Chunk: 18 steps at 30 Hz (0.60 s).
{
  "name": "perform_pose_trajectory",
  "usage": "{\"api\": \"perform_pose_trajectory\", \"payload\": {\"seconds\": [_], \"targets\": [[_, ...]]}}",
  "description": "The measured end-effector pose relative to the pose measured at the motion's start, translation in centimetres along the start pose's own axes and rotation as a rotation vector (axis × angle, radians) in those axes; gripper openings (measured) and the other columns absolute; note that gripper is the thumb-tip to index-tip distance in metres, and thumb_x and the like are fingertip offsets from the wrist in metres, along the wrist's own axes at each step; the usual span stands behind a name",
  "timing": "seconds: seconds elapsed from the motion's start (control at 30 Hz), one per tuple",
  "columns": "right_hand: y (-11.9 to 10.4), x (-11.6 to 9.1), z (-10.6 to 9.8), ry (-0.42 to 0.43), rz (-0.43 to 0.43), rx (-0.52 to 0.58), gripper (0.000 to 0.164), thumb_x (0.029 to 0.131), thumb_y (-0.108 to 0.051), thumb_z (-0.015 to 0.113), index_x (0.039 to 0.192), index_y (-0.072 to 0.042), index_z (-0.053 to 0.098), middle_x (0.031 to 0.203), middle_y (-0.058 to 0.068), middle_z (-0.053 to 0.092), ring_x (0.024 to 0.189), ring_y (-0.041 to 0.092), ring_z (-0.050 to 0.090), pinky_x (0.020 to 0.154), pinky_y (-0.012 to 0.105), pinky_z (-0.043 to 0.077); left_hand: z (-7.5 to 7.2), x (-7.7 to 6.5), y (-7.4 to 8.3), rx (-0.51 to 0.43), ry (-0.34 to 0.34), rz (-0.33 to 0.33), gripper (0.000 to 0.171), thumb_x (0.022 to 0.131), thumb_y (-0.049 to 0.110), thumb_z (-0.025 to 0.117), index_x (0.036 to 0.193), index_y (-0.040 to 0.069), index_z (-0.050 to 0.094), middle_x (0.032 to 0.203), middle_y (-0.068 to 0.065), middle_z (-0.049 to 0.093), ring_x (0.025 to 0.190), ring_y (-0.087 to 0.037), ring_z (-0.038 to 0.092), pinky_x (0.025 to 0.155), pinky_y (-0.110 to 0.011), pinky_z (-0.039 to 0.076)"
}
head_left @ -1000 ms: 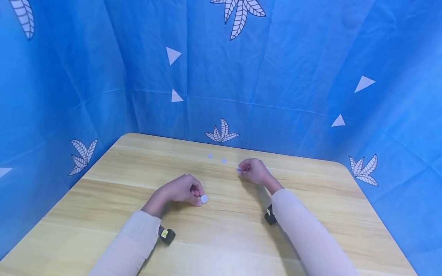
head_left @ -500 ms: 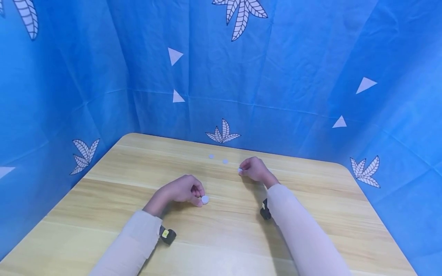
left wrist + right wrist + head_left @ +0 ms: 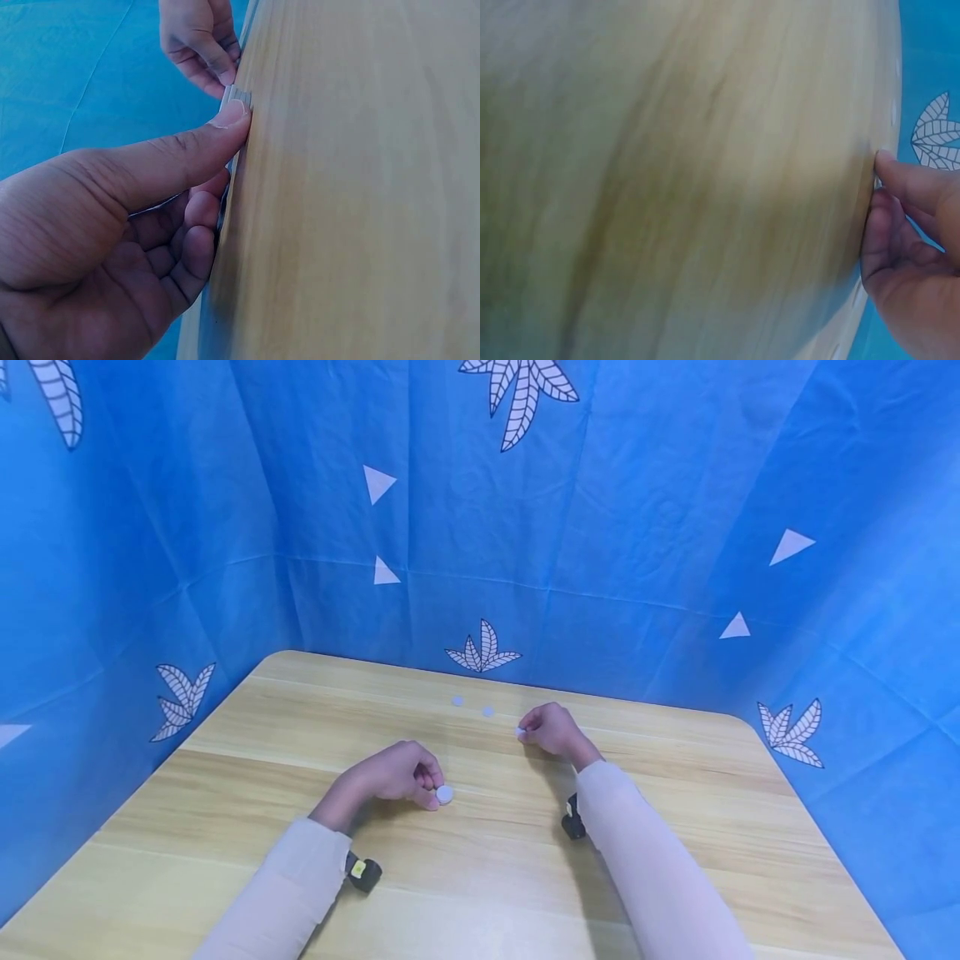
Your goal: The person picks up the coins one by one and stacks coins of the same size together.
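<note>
My left hand [image 3: 401, 772] rests low over the wooden table and pinches a short stack of round white discs [image 3: 444, 794] between thumb and fingers. In the left wrist view the stacked discs [image 3: 238, 95] show edge-on past the thumb tip. Farther back, my right hand [image 3: 553, 730] pinches a single white disc [image 3: 521, 732] at the tabletop, its thumb and index fingertip at the rim. The right wrist view shows that hand [image 3: 911, 232] against the wood, with the disc mostly hidden. Two more discs, one farther left [image 3: 458, 701] and one nearer the hand [image 3: 488, 712], lie flat in a slanting row.
The pale wooden table [image 3: 465, 893] has rounded back corners. A blue curtain [image 3: 480, 527] with leaf and triangle prints hangs around it. More discs, such as a white disc [image 3: 857, 295], lie past the right hand in the right wrist view. Each wrist carries a small black camera [image 3: 365, 874].
The disc at my right fingertips has gone from tilted, seen nearly edge-on, to flatter on the table. My right forearm has shifted slightly left; the left hand keeps its place.
</note>
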State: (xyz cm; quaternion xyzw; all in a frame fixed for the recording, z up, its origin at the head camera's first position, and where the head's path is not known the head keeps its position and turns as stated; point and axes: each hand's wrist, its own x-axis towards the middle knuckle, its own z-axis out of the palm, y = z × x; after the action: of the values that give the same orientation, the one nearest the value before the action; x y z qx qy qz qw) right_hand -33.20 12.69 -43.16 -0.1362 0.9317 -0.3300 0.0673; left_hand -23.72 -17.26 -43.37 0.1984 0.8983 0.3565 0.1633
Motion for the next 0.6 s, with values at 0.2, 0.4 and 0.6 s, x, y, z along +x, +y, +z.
{"api": "perform_pose_trajectory", "payload": {"seconds": [0.2, 0.4, 0.6], "targets": [[0.1, -0.5, 0.0, 0.001, -0.013, 0.001, 0.011, 0.092, -0.011, 0.077, 0.100, -0.004, 0.077, 0.093, 0.005, 0.073, 0.089, 0.019, 0.063, 0.085, 0.038, 0.052, 0.0, 0.0, 0.1, -0.005, -0.003, -0.002, 0.021, 0.076, 0.013, 0.091, 0.087, 0.016, 0.073, 0.080, 0.000, 0.064, 0.074, -0.017, 0.055, 0.071, -0.033, 0.047], [0.0, -1.2, -0.1, -0.017, -0.009, -0.008, 0.010, 0.091, -0.011, 0.078, 0.100, -0.006, 0.078, 0.094, 0.003, 0.073, 0.086, 0.018, 0.063, 0.081, 0.035, 0.053, -0.1, -0.2, 0.2, -0.016, -0.001, 0.004, 0.022, 0.076, 0.012, 0.091, 0.088, 0.015, 0.073, 0.080, 0.000, 0.064, 0.074, -0.017, 0.055, 0.071, -0.033, 0.047], [-0.4, -2.1, -0.1, -0.044, -0.021, 0.015, 0.011, 0.090, -0.009, 0.079, 0.100, -0.005, 0.077, 0.093, 0.003, 0.074, 0.086, 0.017, 0.065, 0.081, 0.034, 0.054, -0.2, -0.3, 0.4, -0.024, -0.007, 0.003, 0.021, 0.076, 0.011, 0.091, 0.088, 0.014, 0.073, 0.080, 0.000, 0.065, 0.074, -0.017, 0.055, 0.071, -0.032, 0.047]]}}
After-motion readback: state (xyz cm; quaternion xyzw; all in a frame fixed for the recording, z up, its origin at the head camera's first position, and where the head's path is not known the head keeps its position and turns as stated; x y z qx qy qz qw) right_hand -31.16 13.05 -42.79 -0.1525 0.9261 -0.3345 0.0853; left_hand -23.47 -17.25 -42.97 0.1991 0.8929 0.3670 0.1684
